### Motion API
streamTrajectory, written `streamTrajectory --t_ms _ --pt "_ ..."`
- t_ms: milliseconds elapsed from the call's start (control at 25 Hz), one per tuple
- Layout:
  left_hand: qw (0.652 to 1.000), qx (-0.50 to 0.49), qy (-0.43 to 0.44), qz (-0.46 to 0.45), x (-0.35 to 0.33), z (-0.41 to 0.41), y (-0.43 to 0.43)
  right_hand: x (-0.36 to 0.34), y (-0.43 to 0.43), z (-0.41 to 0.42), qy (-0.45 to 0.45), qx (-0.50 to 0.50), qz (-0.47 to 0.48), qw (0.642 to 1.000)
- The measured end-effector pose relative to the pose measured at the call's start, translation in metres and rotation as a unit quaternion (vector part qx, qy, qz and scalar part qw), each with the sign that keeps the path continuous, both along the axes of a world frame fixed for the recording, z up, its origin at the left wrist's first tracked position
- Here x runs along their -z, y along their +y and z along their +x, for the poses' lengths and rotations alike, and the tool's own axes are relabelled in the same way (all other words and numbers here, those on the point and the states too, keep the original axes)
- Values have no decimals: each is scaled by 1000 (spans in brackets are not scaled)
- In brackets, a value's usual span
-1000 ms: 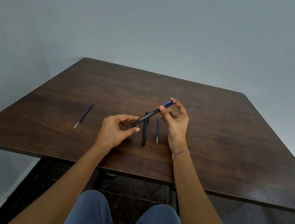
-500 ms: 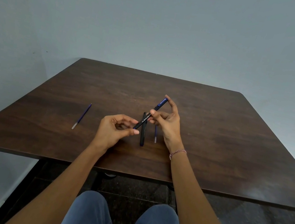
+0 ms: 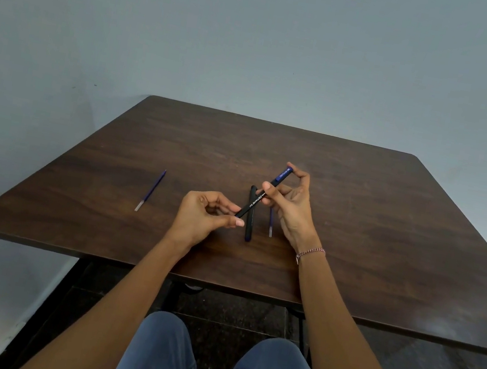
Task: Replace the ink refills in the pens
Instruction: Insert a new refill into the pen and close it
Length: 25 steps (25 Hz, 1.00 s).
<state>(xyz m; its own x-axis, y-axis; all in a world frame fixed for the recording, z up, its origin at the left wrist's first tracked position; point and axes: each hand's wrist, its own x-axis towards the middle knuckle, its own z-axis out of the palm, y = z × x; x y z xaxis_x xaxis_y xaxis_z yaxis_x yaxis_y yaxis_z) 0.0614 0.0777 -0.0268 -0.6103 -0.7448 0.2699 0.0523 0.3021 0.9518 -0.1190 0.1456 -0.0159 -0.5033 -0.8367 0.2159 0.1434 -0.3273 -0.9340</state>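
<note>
Light is soft, even and somewhat dim; shadows are faint. A pale sheen lies on the table [image 3: 455, 322] at its near right. Wide-angle distortion bows its edges; the centre is sharp.

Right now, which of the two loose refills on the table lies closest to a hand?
The refill beside the right hand, just right of the black pen lying on the table. The other refill lies alone, far off to the left.
</note>
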Motion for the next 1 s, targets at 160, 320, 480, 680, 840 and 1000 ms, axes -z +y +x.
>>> streamTrajectory --t_ms 160,320,480,680,840,1000 --pt "998 -2 -42 -49 -2 -3 0 1 2 2 27 16 8 999" --pt "990 -18 -74 -120 -8 -6 10 -2 6 5 38 27 10 999" --pt "988 -6 -50 -145 -15 -30 36 -9 23 -15 24 66 3 998" --pt "981 -13 -76 -180 -15 -81 81 -15 52 -74 142 149 92 974" --pt "967 -57 -161 -190 -15 -111 105 -9 72 -111 217 179 181 942" --pt "945 -68 -240 -210 -16 -133 116 6 82 -132 266 178 244 916"
